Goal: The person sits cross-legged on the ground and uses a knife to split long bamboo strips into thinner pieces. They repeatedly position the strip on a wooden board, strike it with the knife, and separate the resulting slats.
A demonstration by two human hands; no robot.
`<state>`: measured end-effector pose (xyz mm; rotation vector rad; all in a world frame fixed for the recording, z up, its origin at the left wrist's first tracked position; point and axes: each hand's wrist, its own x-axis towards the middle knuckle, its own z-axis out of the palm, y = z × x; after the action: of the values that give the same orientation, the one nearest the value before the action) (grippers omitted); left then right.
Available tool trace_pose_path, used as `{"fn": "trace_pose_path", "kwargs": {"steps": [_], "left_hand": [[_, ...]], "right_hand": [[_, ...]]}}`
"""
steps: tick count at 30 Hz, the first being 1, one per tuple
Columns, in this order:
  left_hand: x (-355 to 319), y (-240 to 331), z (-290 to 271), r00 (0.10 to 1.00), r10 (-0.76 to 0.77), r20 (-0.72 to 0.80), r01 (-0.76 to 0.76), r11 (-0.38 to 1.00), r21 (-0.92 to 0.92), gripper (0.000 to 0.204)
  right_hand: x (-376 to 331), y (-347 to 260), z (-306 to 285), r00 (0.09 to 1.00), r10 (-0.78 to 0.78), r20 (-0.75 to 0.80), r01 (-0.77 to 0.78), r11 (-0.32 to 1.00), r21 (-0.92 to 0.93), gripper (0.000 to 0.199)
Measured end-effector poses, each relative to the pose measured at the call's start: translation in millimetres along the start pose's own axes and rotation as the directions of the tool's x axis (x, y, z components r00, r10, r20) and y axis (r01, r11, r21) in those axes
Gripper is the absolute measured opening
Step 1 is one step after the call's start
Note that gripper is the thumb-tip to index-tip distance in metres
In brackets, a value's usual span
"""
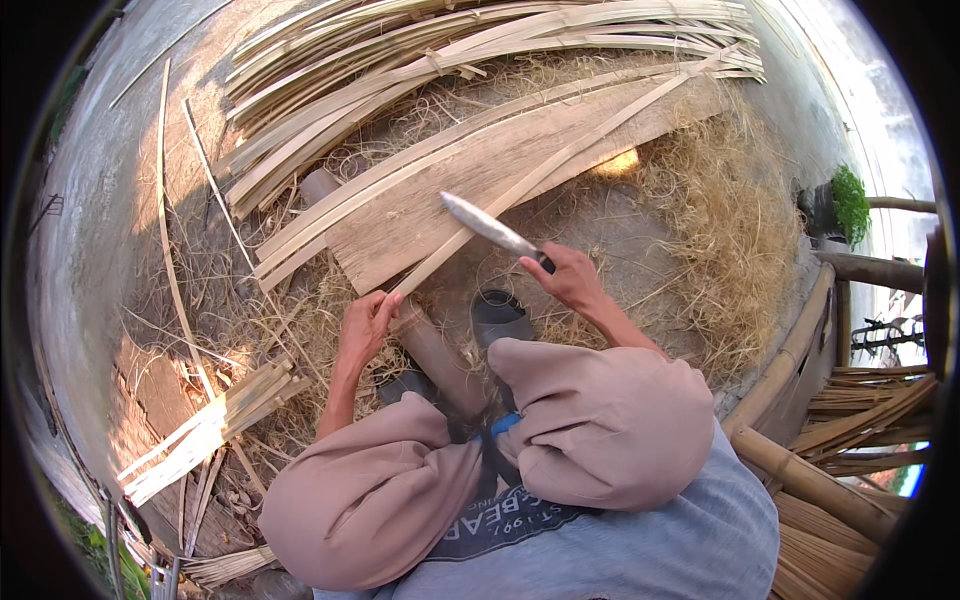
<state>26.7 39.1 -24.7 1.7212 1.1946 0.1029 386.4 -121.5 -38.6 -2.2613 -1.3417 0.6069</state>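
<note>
My left hand [372, 322] is closed around the near end of a long bamboo strip [530, 183]. From there the strip slants up and to the right across a wide wooden board [400, 225]. In my right hand [570, 278] is a knife [487, 224] by its dark handle, the fingers wrapped round it. Its broad blade points up and left, over the strip; whether blade and strip touch I cannot tell. Two or more other strips [340, 207] lie lengthwise along the board's far edge.
A large pile of split bamboo [480, 45] lies beyond the board. Curly shavings [720, 230] cover the ground at right. A short bundle of strips [210, 430] lies at left. Bamboo poles [790, 475] edge the lower right, near a green plant [850, 203]. A dark shoe [500, 315] shows between my knees.
</note>
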Motion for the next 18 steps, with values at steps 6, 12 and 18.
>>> {"fn": "trace_pose_path", "kwargs": {"steps": [6, 12, 18], "left_hand": [[-11, -22, -18, 0.999, -0.015, 0.047, 0.015, 1.000, 0.001, 0.048], [-1, 0, 10, 0.971, 0.221, -0.089, -0.205, 0.965, 0.163, 0.035], [3, -2, 36, 0.877, 0.414, -0.242, -0.303, 0.869, 0.391, 0.020]], "right_hand": [[66, 173, -154, 0.669, 0.593, -0.448, -0.574, 0.795, 0.196, 0.075], [36, 41, -57, 0.927, 0.362, -0.100, -0.339, 0.921, 0.194, 0.070], [-55, -89, 18, 0.985, -0.071, 0.154, 0.058, 0.994, 0.091, 0.060]]}}
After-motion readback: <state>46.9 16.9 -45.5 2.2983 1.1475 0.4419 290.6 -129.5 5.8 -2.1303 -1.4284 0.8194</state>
